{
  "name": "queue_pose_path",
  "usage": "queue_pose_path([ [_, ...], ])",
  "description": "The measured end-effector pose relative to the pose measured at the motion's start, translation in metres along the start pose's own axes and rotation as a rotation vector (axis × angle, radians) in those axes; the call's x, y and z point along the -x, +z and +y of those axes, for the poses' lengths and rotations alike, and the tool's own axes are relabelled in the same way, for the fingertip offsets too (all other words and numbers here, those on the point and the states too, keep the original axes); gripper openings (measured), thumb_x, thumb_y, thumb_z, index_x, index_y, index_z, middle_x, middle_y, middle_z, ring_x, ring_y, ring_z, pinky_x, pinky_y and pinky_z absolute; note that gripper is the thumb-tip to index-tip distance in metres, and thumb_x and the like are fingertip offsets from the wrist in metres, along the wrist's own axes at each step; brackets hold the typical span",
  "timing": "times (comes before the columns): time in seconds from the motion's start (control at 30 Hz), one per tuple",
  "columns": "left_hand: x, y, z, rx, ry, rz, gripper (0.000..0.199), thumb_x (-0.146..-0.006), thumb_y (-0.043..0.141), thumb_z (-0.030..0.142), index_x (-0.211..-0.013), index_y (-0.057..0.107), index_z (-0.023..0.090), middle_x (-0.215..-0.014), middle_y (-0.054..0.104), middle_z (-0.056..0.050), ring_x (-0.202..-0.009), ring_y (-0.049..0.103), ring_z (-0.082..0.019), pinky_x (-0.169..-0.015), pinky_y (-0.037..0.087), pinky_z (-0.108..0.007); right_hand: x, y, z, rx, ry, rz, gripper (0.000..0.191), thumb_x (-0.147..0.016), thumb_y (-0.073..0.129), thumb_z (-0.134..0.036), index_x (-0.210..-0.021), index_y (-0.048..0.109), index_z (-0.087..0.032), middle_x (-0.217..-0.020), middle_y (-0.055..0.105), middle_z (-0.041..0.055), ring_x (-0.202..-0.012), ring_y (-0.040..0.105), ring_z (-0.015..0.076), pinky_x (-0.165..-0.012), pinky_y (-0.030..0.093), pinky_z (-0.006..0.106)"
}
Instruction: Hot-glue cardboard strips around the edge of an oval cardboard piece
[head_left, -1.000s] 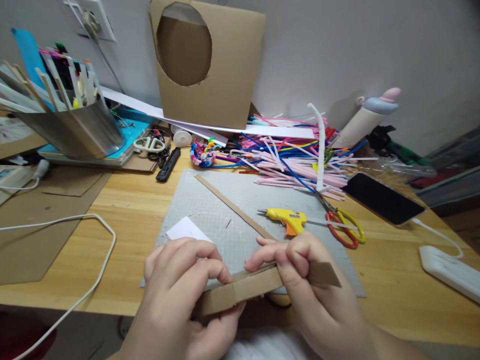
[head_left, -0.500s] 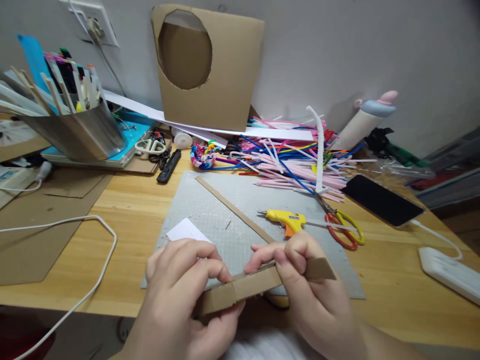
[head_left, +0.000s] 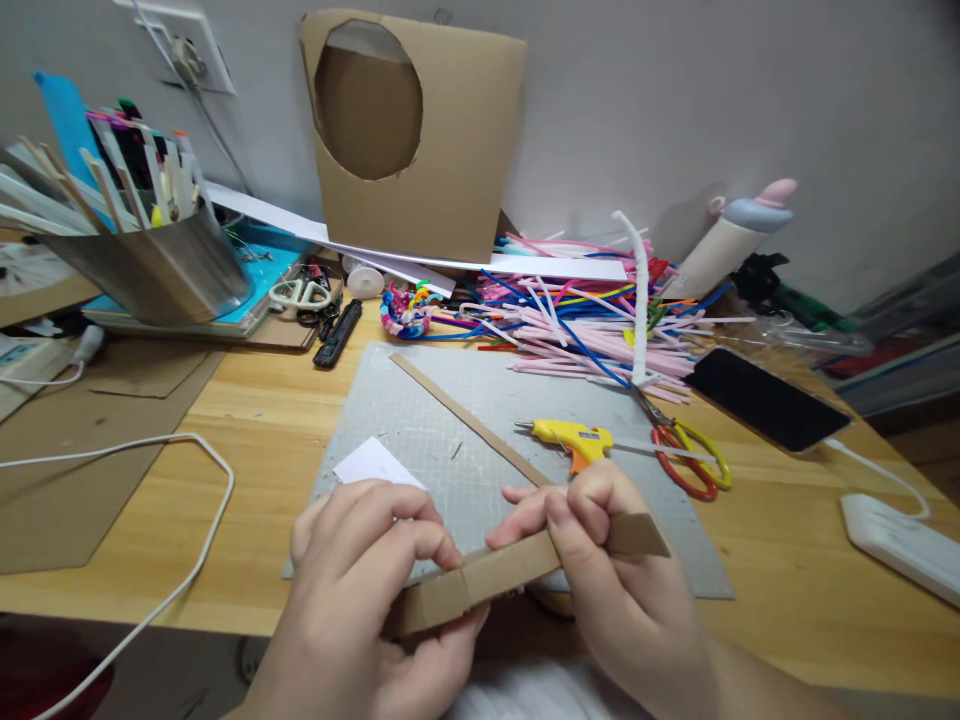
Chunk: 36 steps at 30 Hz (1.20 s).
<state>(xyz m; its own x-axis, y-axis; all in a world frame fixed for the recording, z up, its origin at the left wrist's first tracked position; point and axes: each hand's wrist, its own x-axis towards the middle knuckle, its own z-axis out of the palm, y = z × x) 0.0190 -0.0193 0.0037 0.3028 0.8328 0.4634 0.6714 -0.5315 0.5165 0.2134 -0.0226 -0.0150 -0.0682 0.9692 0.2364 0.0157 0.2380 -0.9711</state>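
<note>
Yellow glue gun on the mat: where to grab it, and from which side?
Probably the rear of the yellow glue gun's body, from above: it lies on its side on the cutting mat, and this stays away from the metal nozzle, which points left. The handle, nearer the person, is partly hidden behind the right hand.

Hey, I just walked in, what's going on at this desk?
A person's left hand grips one end of a folded brown cardboard strip, and the right hand pinches it farther along, near the front edge of a grey gridded mat. On the mat lie a thin flat brown cardboard strip, a small white paper piece and a yellow glue gun. Behind, a brown cardboard piece with a round hole stands by the wall.
</note>
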Motion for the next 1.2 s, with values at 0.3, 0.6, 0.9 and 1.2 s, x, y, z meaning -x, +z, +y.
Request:
queue_pose_path([
  [0.3,-0.0008,0.0044,0.0037,0.034,-0.032,0.028,0.017,-0.085,0.061,0.012,-0.088,0.055,0.027,-0.092,0.060,0.002,-0.094,0.057,-0.019,-0.085,0.036,-0.036,-0.0022,-0.0033,0.0008,0.053,-0.003,-0.016,0.026,-0.111,0.039,-0.029,-0.085,0.036,-0.028,-0.084,0.076,0.0015,-0.080,0.071,0.0207,-0.075,0.056,0.038],
  [0.6,-0.0009,0.0044,0.0037,0.056,-0.043,0.028,0.017,-0.085,0.060,0.012,-0.087,0.054,0.027,-0.092,0.059,0.002,-0.092,0.057,-0.019,-0.085,0.036,-0.036,-0.0026,-0.0031,-0.0011,0.059,-0.030,-0.043,0.026,-0.111,0.037,-0.029,-0.084,0.037,-0.028,-0.084,0.073,0.0002,-0.080,0.069,0.0207,-0.067,0.051,0.034],
  [0.9,-0.0004,0.0047,0.0025,0.046,-0.031,0.023,0.014,-0.086,0.060,0.013,-0.088,0.054,0.026,-0.091,0.057,0.002,-0.092,0.055,-0.018,-0.083,0.035,-0.034,-0.0036,-0.0002,-0.0033,-0.001,-0.015,-0.057,0.028,-0.110,0.039,-0.028,-0.083,0.035,-0.027,-0.084,0.072,-0.0004,-0.072,0.063,0.0165,-0.066,0.049,0.030],
  [1.2,0.0023,0.0069,0.0038,0.080,-0.063,0.035,0.013,-0.085,0.056,0.014,-0.086,0.053,0.027,-0.093,0.059,0.001,-0.095,0.057,-0.021,-0.084,0.037,-0.037,-0.0050,-0.0005,-0.0055,0.041,-0.033,-0.077,0.026,-0.109,0.037,-0.025,-0.084,0.034,-0.027,-0.085,0.072,0.0002,-0.074,0.064,0.0165,-0.066,0.049,0.029],
])
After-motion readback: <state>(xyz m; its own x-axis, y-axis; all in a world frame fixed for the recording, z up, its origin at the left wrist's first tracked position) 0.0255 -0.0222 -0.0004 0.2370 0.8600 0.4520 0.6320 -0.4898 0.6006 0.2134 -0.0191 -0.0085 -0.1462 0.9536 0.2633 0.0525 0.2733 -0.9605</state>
